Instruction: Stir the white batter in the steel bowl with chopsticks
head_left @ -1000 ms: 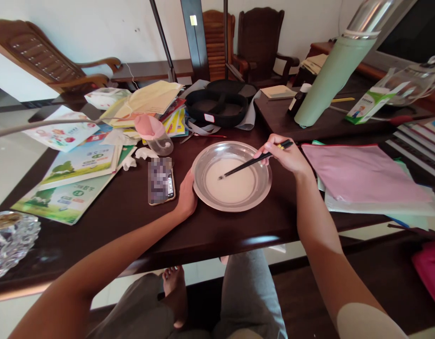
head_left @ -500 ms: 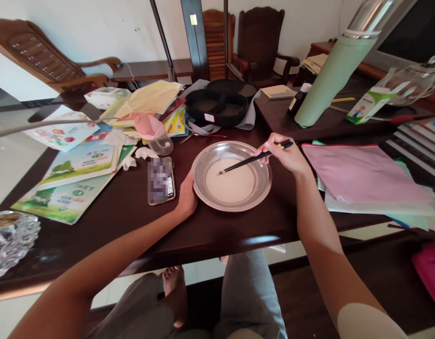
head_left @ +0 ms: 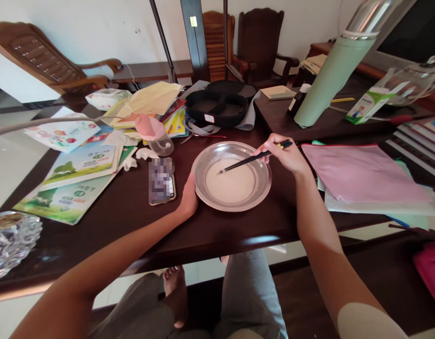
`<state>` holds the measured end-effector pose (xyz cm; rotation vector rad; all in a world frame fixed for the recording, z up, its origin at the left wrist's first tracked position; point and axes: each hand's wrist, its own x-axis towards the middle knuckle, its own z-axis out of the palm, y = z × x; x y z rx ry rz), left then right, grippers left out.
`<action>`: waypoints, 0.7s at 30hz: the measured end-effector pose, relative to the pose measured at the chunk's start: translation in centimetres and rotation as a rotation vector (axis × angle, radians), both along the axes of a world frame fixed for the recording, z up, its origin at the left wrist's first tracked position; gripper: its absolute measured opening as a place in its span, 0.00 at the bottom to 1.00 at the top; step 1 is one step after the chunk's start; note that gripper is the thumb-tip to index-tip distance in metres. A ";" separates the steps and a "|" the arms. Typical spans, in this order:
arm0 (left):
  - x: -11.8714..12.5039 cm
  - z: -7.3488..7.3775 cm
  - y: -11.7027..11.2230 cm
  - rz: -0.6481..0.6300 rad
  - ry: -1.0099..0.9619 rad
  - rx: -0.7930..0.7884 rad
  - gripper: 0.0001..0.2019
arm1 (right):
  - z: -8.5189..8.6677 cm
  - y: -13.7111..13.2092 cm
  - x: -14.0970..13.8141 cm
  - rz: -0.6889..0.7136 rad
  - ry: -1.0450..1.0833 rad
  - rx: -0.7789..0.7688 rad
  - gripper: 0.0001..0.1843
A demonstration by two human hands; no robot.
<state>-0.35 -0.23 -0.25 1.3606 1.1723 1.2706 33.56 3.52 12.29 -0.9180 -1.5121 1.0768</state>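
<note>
A round metal dish (head_left: pixel 199 193) stands on the dark table, with a milky white mixture (head_left: pixel 234 186) covering its bottom. My left hand (head_left: pixel 189 195) grips the dish at its left rim; most of the fingers are hidden behind the edge. Over the right side of the dish, my right hand (head_left: pixel 279 153) is closed around black chopsticks (head_left: pixel 247 160). They slant down to the left, and their tips touch the white mixture near its middle. Left of my left hand lies a phone (head_left: pixel 161 181) with a blurred screen.
Booklets (head_left: pixel 76 183) and a pink-lidded bottle (head_left: pixel 155 134) lie left, near a glass ashtray (head_left: pixel 15 245). Behind the dish is a black case (head_left: pixel 217 106). A green thermos (head_left: pixel 335 77) stands back right, above a pink folder (head_left: pixel 358 172). The table's front edge (head_left: pixel 217 258) is close to my legs.
</note>
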 end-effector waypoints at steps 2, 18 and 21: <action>0.1 0.2 -0.1 -0.007 -0.022 -0.017 0.40 | -0.1 0.2 0.9 -0.100 0.005 0.035 0.35; 0.2 0.4 0.0 -0.018 -0.043 -0.055 0.42 | -0.2 0.3 1.2 -0.122 0.066 0.026 0.36; 0.1 0.4 0.0 -0.019 -0.016 -0.020 0.41 | -0.1 0.1 1.8 -0.123 0.077 -0.005 0.37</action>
